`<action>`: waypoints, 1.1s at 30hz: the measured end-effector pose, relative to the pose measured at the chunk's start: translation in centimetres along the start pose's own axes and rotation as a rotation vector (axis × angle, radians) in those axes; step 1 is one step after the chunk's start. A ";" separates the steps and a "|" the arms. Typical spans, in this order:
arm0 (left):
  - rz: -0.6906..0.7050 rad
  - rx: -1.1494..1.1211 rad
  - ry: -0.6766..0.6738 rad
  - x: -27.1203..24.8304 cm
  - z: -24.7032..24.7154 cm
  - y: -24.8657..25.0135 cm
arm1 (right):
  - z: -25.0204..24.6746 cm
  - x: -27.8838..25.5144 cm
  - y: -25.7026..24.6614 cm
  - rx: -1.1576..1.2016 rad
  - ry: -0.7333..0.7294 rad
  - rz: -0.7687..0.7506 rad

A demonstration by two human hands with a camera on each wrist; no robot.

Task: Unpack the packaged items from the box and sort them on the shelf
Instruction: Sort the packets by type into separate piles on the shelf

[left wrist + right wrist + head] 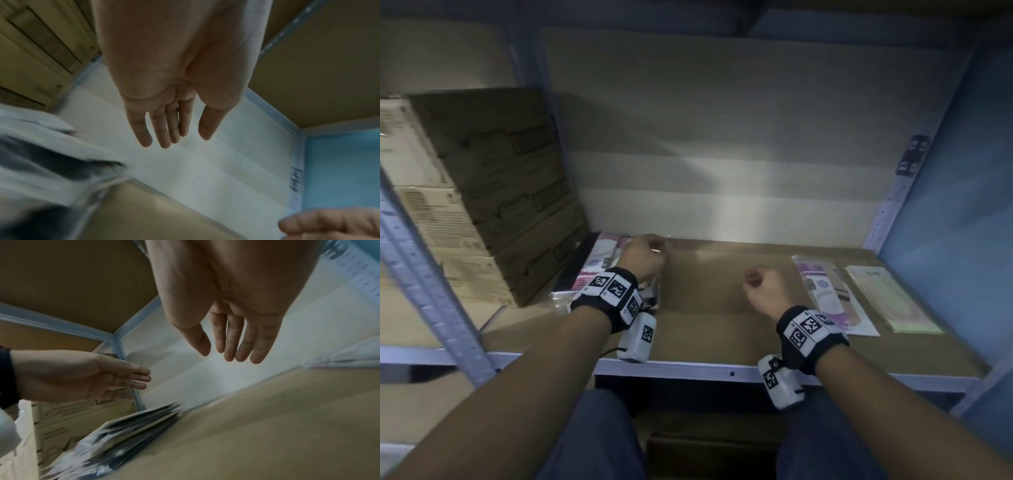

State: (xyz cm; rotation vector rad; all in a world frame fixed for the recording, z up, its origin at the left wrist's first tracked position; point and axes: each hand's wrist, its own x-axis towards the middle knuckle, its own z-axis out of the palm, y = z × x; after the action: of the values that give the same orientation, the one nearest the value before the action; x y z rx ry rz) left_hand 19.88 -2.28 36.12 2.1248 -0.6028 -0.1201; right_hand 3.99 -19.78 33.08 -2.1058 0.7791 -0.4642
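Head view: I see both of my hands held above the brown shelf board [722,329], my landmark here. My left hand [643,257] hovers over the board's left part, above a stack of pink-and-black packaged items [602,263] that lies flat on the board; its fingers look straight and relaxed in the left wrist view [164,123] and hold nothing. My right hand [767,287] hangs over the middle of the board, apart from everything — the right wrist view shows its fingers [236,340] straight, close together and bare. On the board's right part lie a pink packet [832,298] and, just beside it toward the right edge, a pale green packet [890,298], both flat. Left of the board, past the upright, stands a pile of cardboard cartons [493,192].
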 end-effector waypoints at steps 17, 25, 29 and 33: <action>-0.443 0.137 0.132 -2.0 -11.4 -13.2 | 13.2 0.6 -9.4 -0.008 -0.193 0.010; -0.490 0.080 0.151 -1.5 -10.4 -14.3 | 14.6 0.6 -9.2 -0.073 -0.245 0.052; -0.512 0.001 0.176 -1.3 -10.2 -14.6 | 14.2 1.0 -9.1 0.012 -0.242 0.091; -0.514 -0.138 0.260 -0.9 -10.6 -14.4 | 13.9 1.2 -9.3 0.108 -0.170 0.101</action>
State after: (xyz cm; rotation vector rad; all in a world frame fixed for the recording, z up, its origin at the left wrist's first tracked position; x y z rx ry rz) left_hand 27.72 12.90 30.83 2.0713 0.1087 -0.1609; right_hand 16.07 -8.22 32.39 -1.9662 0.7408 -0.2638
